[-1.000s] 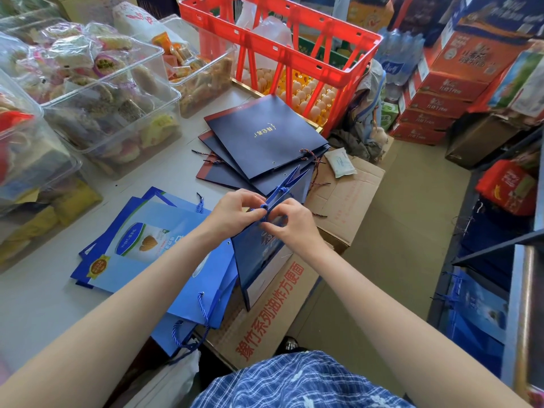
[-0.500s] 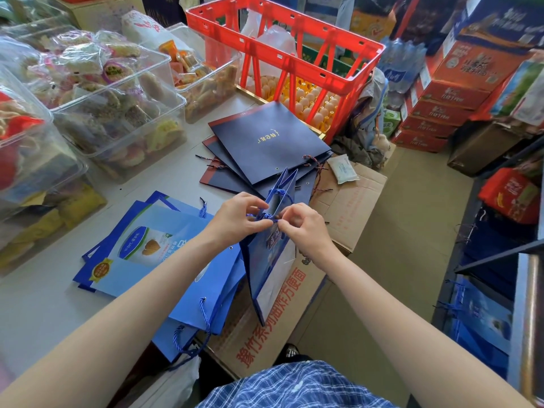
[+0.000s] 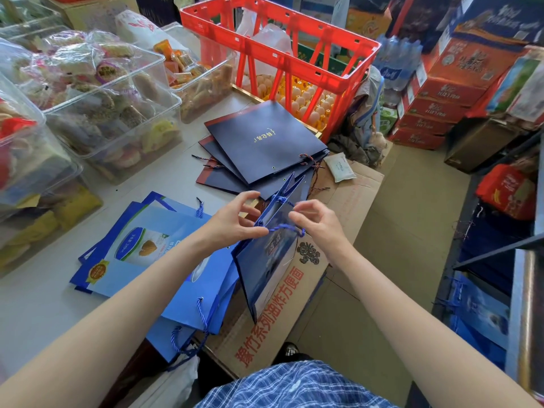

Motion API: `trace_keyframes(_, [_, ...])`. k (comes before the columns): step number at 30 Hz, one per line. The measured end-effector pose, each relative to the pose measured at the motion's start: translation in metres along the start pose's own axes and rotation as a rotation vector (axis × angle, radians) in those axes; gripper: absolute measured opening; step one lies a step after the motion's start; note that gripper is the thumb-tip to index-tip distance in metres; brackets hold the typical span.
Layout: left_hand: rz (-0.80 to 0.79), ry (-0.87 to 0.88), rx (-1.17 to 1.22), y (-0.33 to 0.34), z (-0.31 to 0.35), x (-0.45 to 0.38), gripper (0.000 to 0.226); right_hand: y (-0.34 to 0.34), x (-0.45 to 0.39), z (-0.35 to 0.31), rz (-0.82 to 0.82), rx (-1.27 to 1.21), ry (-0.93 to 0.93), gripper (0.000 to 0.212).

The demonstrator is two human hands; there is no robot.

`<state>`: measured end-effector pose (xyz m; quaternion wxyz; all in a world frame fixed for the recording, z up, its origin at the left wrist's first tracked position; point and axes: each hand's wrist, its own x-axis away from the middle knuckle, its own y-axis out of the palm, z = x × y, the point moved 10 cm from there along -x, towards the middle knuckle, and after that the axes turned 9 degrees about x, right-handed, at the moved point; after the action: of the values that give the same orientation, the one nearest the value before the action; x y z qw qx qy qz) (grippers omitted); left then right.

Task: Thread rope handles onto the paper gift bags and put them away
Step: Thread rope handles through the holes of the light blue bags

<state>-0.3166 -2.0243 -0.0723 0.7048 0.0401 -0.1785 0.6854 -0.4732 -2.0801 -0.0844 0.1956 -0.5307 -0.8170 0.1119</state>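
Note:
A blue paper gift bag stands on edge above a cardboard box, its mouth toward me. A blue rope handle runs across its near top edge. My left hand pinches the rope's left end at the bag's rim, its other fingers spread. My right hand pinches the rope near its right end. A stack of light blue bags with rope handles lies flat on the table to the left. Several dark navy bags lie stacked beyond my hands.
Clear plastic bins of wrapped snacks line the table's left side. A red crate sits over egg trays at the back. The printed cardboard box lies under the bag. Red cartons and blue bags on shelving fill the right.
Both hands have drawn apart, so the rope now spans the bag's top edge. The bag has tilted and its mouth has opened a little.

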Motion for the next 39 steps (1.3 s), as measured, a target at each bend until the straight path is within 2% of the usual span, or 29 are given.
trace_keyframes(3, [-0.06, -0.077, 0.007, 0.007, -0.011, 0.004, 0.064, -0.003, -0.008, 0.007, -0.031, 0.1, 0.07, 0.043])
trace_keyframes(5, [-0.096, -0.101, 0.105, 0.014, -0.014, 0.006, 0.058, 0.011, -0.011, 0.012, -0.125, 0.23, 0.114, 0.034])
trace_keyframes(7, [-0.107, -0.143, 0.276, 0.019, -0.015, 0.008, 0.05, 0.024, -0.007, 0.006, -0.173, 0.173, 0.113, 0.015])
trace_keyframes(8, [-0.116, -0.165, 0.321, 0.023, -0.016, 0.008, 0.047, 0.027, -0.006, 0.001, -0.168, 0.096, 0.096, 0.019])
trace_keyframes(11, [-0.161, -0.186, 0.139, 0.032, -0.012, 0.003, 0.041, 0.028, -0.002, -0.01, -0.164, -0.042, 0.051, 0.027])
trace_keyframes(13, [-0.16, -0.154, -0.076, 0.033, -0.006, -0.006, 0.028, 0.025, -0.001, -0.013, -0.195, -0.065, 0.041, 0.028])
trace_keyframes(15, [-0.154, -0.118, -0.192, 0.036, 0.0, -0.012, 0.012, 0.019, 0.0, -0.012, -0.231, -0.088, 0.057, 0.029])
trace_keyframes(17, [-0.134, -0.081, -0.132, 0.037, 0.003, -0.016, 0.025, 0.008, -0.002, -0.01, -0.21, -0.116, 0.081, 0.03])
trace_keyframes(19, [-0.084, -0.071, 0.027, 0.032, 0.003, -0.019, 0.033, -0.012, -0.007, -0.006, -0.101, -0.088, 0.105, 0.032])
trace_keyframes(22, [-0.009, -0.107, 0.259, 0.015, -0.003, -0.022, 0.025, -0.051, -0.017, 0.003, 0.091, -0.005, 0.13, 0.036])
trace_keyframes(24, [0.074, -0.119, 0.372, 0.0, -0.004, -0.021, 0.018, -0.067, -0.017, 0.006, 0.14, 0.007, 0.131, 0.037])
trace_keyframes(26, [0.12, -0.155, 0.417, -0.007, -0.004, -0.015, 0.02, -0.063, -0.015, 0.005, 0.089, -0.008, 0.134, 0.034])
trace_keyframes(28, [0.087, -0.186, 0.497, 0.001, -0.005, -0.014, 0.026, -0.048, -0.013, 0.001, 0.015, -0.02, 0.148, 0.03])
trace_keyframes(31, [0.053, -0.232, 0.643, 0.015, 0.003, -0.013, 0.018, -0.034, -0.012, -0.011, -0.046, -0.049, 0.144, 0.027])
trace_keyframes(36, [0.055, -0.121, 0.53, 0.009, 0.043, -0.015, 0.024, -0.044, -0.013, -0.047, -0.103, -0.09, 0.082, 0.016])
trace_keyframes(39, [-0.051, -0.099, 0.521, 0.02, 0.069, -0.015, 0.025, -0.036, -0.008, -0.069, -0.206, -0.024, 0.026, 0.019])
